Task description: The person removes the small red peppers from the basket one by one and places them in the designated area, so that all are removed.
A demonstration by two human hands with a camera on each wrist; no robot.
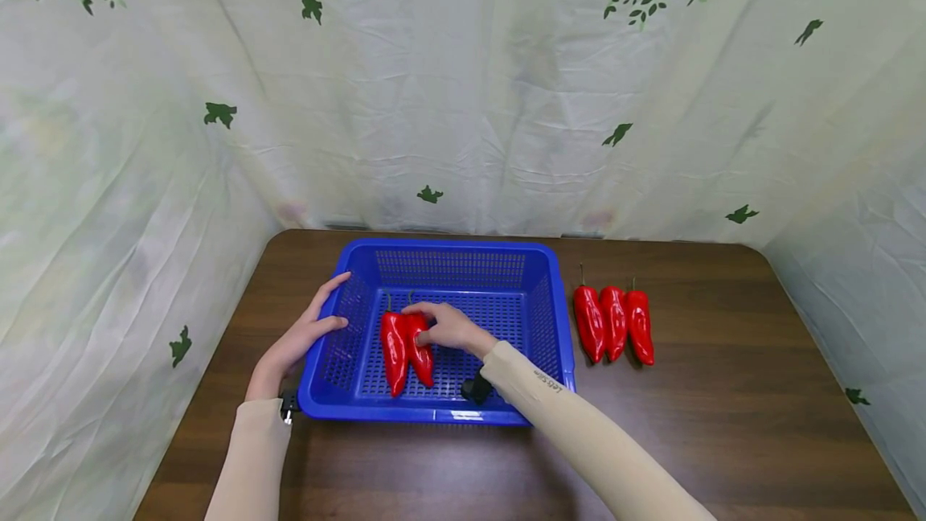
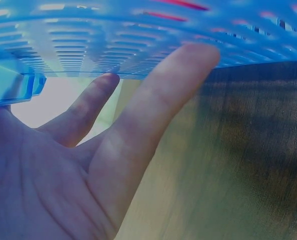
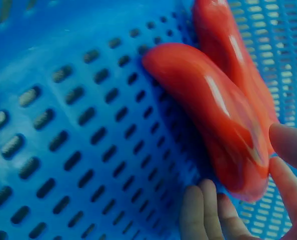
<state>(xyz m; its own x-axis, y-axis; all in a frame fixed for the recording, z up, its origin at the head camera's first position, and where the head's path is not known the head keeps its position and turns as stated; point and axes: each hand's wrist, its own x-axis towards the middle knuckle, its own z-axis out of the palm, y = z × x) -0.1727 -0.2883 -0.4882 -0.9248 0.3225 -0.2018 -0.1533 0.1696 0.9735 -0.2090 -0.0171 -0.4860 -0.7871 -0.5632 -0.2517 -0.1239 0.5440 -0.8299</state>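
Observation:
A blue plastic basket (image 1: 463, 416) with slotted walls stands on the table, holding two glossy red peppers side by side. My right hand (image 1: 452, 326) reaches inside and holds the right-hand red pepper (image 1: 419, 360) near its stem end. Thumb and fingers (image 3: 292, 192) lie around that end in the right wrist view. Just left of it lies the other red pepper (image 1: 394, 352), stem pointing away. At the basket's left side, my left hand (image 1: 300, 336) rests with fingers spread and straight. The left wrist view shows its extended fingers (image 2: 138, 110) against the slotted outer wall.
Three more red peppers (image 1: 613, 324) lie in a row on the brown wooden table (image 1: 723, 392), right of the basket. A pale curtain (image 1: 470, 103) with leaf prints surrounds the back and sides. A dark wrist camera (image 1: 476, 389) hangs under the right wrist, inside the basket.

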